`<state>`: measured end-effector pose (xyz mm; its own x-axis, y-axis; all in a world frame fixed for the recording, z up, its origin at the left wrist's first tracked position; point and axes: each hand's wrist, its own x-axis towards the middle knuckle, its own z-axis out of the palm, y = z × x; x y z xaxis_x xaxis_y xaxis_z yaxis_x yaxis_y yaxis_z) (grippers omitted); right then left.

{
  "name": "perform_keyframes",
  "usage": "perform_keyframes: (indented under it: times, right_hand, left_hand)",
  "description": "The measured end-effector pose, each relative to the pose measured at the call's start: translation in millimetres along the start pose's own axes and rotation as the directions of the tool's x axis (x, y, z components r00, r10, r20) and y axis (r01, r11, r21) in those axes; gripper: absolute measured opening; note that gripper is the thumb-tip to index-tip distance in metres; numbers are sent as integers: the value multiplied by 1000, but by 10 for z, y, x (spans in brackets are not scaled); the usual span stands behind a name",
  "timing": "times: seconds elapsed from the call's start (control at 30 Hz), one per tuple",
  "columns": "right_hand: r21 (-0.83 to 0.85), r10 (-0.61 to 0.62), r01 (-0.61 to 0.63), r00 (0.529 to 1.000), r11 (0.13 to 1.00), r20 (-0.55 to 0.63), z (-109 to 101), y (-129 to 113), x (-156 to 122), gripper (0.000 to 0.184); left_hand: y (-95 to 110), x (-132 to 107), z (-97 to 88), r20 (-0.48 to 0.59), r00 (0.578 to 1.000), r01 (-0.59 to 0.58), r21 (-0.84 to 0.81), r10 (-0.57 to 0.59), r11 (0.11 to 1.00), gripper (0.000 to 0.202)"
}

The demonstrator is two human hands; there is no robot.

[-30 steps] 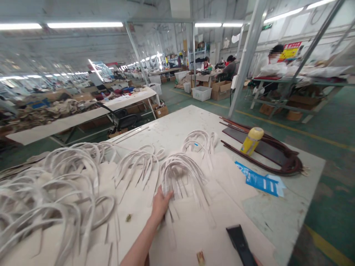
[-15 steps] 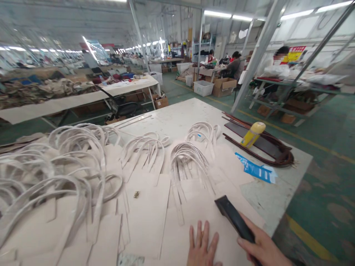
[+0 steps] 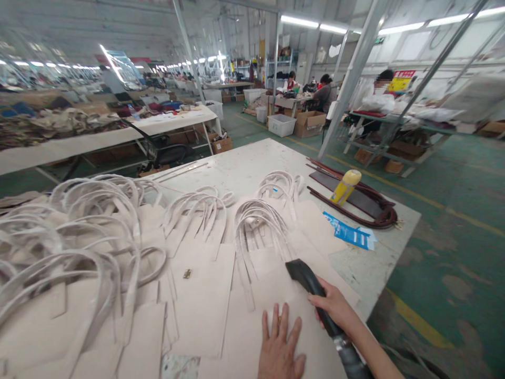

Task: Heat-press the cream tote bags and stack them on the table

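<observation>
R hand point(image 3: 336, 309) w/ tool point(image 3: 305, 276) further fwd

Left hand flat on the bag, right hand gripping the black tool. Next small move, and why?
Probably lower the head of the black tool onto the cream bag just ahead of the left hand. That hand lies flat on the bag, and the right hand grips the tool with its head angled toward the same bag, near the strap ends.

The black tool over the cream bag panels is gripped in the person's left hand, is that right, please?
Not quite: the head view shows the black tool over the cream bag panels gripped in the right hand; the left hand lies flat beside it.
</observation>
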<state>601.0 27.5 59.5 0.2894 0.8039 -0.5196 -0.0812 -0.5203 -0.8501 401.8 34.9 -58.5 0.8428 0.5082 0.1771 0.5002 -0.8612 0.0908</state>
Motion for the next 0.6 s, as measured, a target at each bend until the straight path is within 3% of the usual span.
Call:
perform_keyframes:
  times: [0.07,0.17,0.27,0.37,0.6]
  right_hand:
    - [-1,-22,22,998,1000,-51,-25,-11,-2,67]
    - [21,4,-2,994,1000,-109,-190,101,-163,68]
    - [33,81,-78,991,996,-103,-391,317,-360,73]
    - [34,120,-118,991,992,-64,-485,432,-347,74]
    - [-3,104,-104,995,995,0,-563,218,6,66]
  left_hand:
    - [3,-64,60,-91,996,-25,33,28,999,74]
    - [20,-187,190,-198,979,49,47,-39,998,74]
    - [35,-255,260,-173,981,98,31,-92,995,73]
    - [17,-240,209,-150,986,74,40,-68,996,72]
    - [-59,-165,-55,-74,996,-46,115,54,992,69]
